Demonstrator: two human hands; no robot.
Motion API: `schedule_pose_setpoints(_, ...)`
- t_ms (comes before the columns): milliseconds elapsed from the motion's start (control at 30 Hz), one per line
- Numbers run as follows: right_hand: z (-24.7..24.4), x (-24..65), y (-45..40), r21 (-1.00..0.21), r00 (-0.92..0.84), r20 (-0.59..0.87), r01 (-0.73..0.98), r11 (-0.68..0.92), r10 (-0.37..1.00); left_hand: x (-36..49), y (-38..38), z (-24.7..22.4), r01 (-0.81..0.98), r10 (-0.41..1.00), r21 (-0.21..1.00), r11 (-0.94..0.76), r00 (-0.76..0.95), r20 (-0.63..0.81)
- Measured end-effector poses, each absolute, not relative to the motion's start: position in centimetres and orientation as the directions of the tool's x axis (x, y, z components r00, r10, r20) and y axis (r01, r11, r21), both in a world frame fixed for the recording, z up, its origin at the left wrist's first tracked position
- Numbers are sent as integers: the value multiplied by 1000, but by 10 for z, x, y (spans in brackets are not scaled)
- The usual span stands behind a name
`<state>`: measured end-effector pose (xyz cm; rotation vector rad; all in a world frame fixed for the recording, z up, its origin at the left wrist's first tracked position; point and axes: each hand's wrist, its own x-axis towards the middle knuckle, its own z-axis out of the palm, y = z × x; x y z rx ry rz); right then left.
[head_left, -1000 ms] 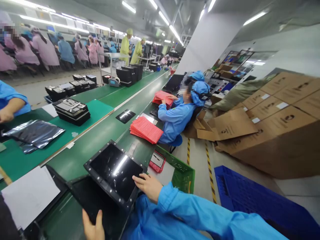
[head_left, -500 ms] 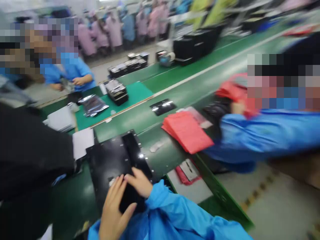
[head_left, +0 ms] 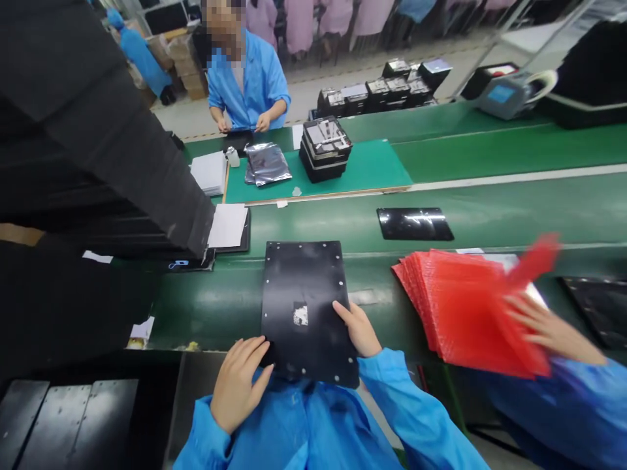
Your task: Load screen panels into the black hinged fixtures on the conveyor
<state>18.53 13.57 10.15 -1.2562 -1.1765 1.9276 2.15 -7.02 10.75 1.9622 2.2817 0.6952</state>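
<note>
A flat black rectangular panel with small round fastener-like dots along its edges lies in front of me, its near end close to my body. A torn whitish patch marks its middle. My right hand grips the right edge, thumb on top and the other fingers hidden beneath. At the lower left edge, my left hand rests with fingertips touching the panel, its thumb spread apart.
Tall black stack at left. White sheets lie beside it. At right, a co-worker's hand handles red bubble bags. Beyond lie a glossy black plate, a silver bag and stacked black units. Another person works opposite.
The view has swung left and levelled. Two overlapping black pieces now appear as one panel. My hands have moved from its top face to opposite edges. The co-worker's hand has reached the red bags.
</note>
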Motion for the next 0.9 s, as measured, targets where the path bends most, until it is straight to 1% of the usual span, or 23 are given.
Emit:
schedule_pose_setpoints(167, 103, 185, 144, -893, -388, -419, 14, -449, 821, 5, -80, 99, 914, 952, 396, 88, -194, 236)
schedule_pose_setpoints(233, 102, 203, 143, -918, -296, -376, -10, -396, 878, -4, -84, 91, 903, 956, 418, 103, -206, 210)
schedule_pose_setpoints(300, 97, 224, 139, -951, -136, -304, -12, -309, 943, -10, -84, 83, 883, 963, 439, 164, -240, 122)
schedule_pose_setpoints(367, 90, 240, 136, -967, -49, -255, 20, -254, 966, -12, -77, 79, 856, 960, 444, 263, -276, -37)
schedule_pose_setpoints(400, 86, 242, 137, -969, -56, -247, 41, -245, 967, -11, -71, 79, 843, 952, 441, 307, -279, -128)
schedule_pose_setpoints(467, 76, 235, 145, -972, -139, -232, 75, -224, 963, -7, -56, 82, 823, 923, 436, 364, -256, -287)
schedule_pose_setpoints(567, 63, 201, 179, -990, -266, -139, 67, -126, 954, 2, -36, 93, 814, 870, 401, 419, -234, -433)
schedule_pose_setpoints(667, 57, 161, 224, -999, -290, -30, 31, -22, 957, 10, -27, 102, 813, 822, 331, 479, -283, -494)
schedule_pose_setpoints(733, 55, 140, 249, -1000, -309, 19, 5, 22, 951, 14, -27, 106, 793, 796, 313, 522, -321, -513)
schedule_pose_setpoints(833, 54, 124, 267, -998, -392, 41, -53, 23, 919, 19, -27, 110, 753, 760, 309, 581, -365, -538)
schedule_pose_setpoints(900, 53, 120, 271, -997, -413, 47, -81, 15, 909, 23, -27, 112, 741, 745, 301, 600, -380, -548)
